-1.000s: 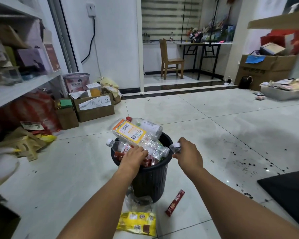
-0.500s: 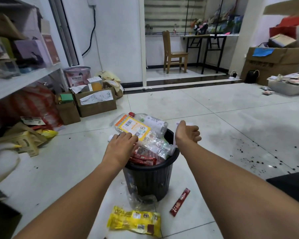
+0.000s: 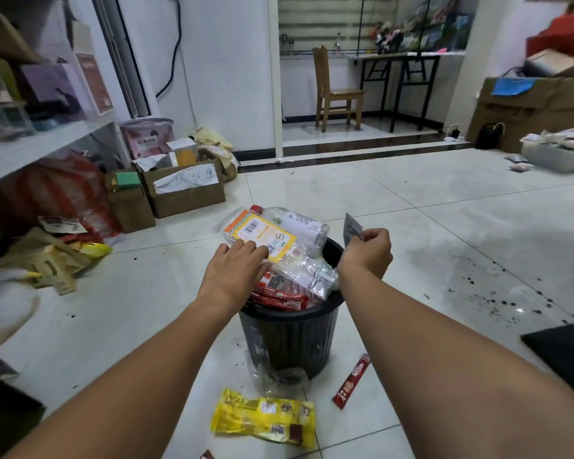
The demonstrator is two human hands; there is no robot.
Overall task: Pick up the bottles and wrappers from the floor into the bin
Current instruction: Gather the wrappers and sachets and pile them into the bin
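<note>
A black ribbed bin stands on the tiled floor, heaped above its rim with clear bottles, red wrappers and an orange-and-yellow packet. My left hand lies flat on that pile, fingers straight, pressing the packet. My right hand hovers at the bin's right rim and pinches a small grey wrapper upright. On the floor in front of the bin lie a yellow wrapper, a red stick sachet and crumpled clear plastic.
Cardboard boxes and bags sit under the shelves at left. A dark mat lies at right, with black specks spread on the tiles near it. A wooden chair, a table and more boxes stand at the back.
My left hand slid up onto the orange-and-yellow packet. My right hand rose at the bin's right rim, and the grey wrapper in its fingers now stands upright. The view came closer.
</note>
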